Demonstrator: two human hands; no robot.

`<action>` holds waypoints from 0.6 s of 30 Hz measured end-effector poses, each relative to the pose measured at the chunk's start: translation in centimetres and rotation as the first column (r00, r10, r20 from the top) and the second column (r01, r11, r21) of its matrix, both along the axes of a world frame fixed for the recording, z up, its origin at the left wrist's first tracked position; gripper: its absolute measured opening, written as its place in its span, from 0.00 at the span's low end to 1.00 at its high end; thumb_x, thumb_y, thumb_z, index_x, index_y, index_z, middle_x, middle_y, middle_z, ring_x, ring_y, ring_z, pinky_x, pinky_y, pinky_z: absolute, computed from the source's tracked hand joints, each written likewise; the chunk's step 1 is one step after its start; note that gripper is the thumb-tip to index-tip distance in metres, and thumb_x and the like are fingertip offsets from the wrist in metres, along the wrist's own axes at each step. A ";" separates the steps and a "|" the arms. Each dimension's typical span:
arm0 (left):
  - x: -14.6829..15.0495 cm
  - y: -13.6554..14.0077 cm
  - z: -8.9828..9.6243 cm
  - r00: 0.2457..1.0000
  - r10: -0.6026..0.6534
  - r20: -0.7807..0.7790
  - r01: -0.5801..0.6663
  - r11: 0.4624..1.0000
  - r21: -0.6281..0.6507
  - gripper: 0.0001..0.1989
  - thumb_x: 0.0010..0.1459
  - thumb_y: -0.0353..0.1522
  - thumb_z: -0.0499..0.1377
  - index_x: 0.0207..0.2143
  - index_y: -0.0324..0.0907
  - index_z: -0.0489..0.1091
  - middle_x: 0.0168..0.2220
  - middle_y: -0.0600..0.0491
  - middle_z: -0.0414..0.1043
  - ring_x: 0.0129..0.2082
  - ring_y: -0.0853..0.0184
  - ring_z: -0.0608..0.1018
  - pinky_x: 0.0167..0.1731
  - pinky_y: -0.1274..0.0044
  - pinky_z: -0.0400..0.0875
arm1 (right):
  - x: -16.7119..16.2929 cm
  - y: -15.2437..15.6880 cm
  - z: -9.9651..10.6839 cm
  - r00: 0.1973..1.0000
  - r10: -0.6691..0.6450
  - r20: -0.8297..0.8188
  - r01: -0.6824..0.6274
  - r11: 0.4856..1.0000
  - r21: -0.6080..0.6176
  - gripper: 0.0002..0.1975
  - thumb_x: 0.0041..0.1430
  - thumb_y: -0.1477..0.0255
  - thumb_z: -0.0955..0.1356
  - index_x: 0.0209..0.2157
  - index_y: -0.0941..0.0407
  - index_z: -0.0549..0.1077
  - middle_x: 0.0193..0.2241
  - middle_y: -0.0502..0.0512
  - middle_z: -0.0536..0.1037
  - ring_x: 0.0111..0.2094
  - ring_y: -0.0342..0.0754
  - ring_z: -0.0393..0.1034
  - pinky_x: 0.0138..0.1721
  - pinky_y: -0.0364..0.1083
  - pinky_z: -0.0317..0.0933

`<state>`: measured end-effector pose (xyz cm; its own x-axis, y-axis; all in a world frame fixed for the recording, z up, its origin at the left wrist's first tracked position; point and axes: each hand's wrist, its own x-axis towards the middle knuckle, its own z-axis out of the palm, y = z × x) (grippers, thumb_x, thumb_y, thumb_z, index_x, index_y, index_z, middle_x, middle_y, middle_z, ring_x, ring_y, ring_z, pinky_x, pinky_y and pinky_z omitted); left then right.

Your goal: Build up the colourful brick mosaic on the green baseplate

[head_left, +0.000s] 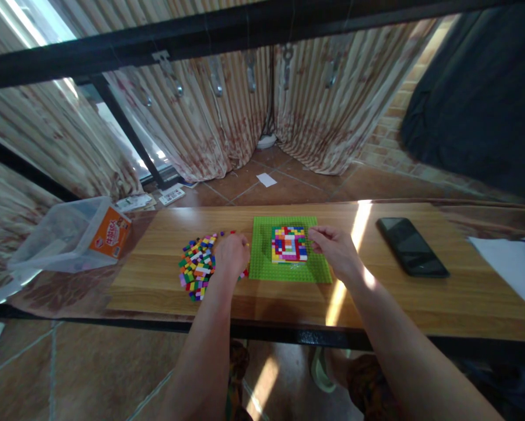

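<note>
A square build of many-coloured toy bricks (289,244) sits on a green studded baseplate (262,272) in the middle of the table. My right hand (336,250) is over the baseplate's right side, with thumb and fingers pinched beside the build's right edge. Whatever lies between those fingertips is too small to make out. To the left spreads a loose pile of small coloured bricks (196,266). My left hand (231,255) is at the pile's right side, close to the baseplate's left edge. Its fingers are curled in, and their tips are hidden from view.
The wooden table (148,275) also bears a black phone (412,247) on the right. White paper (503,266) lies beyond the table's right end. A clear plastic box (65,234) with an orange label stands past the left end. Curtains (192,128) hang behind.
</note>
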<state>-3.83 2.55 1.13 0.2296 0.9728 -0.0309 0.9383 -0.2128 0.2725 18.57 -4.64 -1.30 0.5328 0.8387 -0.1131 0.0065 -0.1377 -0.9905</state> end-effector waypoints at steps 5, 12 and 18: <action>1.2 -0.1 -0.3 0.836 -0.117 0.536 0.112 0.993 0.043 0.07 0.57 0.28 0.58 0.33 0.40 0.77 0.33 0.49 0.81 0.35 0.64 0.81 0.38 0.74 0.74 | 0.1 0.0 -0.1 1.000 -0.005 0.019 0.005 1.000 0.012 0.17 0.45 0.60 0.73 0.32 0.59 0.79 0.21 0.52 0.76 0.22 0.42 0.66 0.24 0.42 0.61; 5.1 -1.9 -1.6 0.467 -0.126 0.875 0.258 0.966 0.002 0.04 0.54 0.28 0.62 0.33 0.39 0.77 0.31 0.52 0.80 0.30 0.69 0.79 0.34 0.77 0.72 | -0.4 -0.3 0.3 0.976 0.040 0.213 -0.080 0.979 0.185 0.14 0.52 0.61 0.72 0.35 0.56 0.81 0.30 0.54 0.82 0.31 0.47 0.74 0.35 0.48 0.69; 6.0 -2.2 -1.6 0.355 -0.063 0.933 0.302 0.952 -0.050 0.03 0.53 0.27 0.62 0.32 0.39 0.76 0.29 0.53 0.78 0.29 0.70 0.78 0.33 0.78 0.72 | -1.7 -0.7 1.0 0.905 0.144 0.400 -0.262 0.930 0.257 0.09 0.57 0.63 0.71 0.37 0.51 0.82 0.34 0.53 0.81 0.36 0.48 0.75 0.39 0.50 0.68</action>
